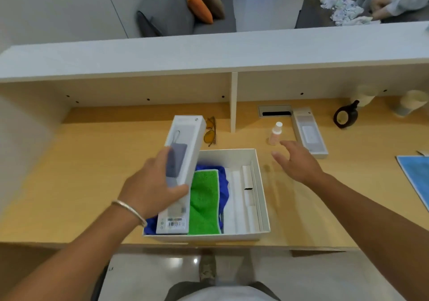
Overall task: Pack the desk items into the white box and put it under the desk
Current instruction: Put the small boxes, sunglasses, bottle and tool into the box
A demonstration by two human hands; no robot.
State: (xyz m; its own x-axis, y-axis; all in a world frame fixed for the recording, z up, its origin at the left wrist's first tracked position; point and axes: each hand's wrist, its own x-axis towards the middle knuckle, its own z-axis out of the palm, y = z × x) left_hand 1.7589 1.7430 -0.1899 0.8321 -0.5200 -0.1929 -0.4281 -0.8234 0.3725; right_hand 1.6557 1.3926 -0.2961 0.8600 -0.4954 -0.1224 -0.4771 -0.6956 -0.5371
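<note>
The white box (261,184) sits open at the desk's front edge, with a green cloth (204,203) over a blue cloth (222,180) inside it. My left hand (151,189) grips a long white product carton (183,161), tilted over the box's left side, its lower end down inside. My right hand (294,161) hovers open over the desk right of the box, fingers spread, holding nothing. Just beyond its fingertips stands a small pink spray bottle (275,133). A second white carton (310,133) lies flat to that bottle's right. Yellow-lensed glasses (210,131) lie behind the box.
A dark brown bottle (346,116) and two pale cups (363,95) (411,102) stand at the back right. A blue sheet (415,175) lies at the right edge. A white divider panel (234,101) and a cable slot (275,111) sit at the desk's back under the shelf.
</note>
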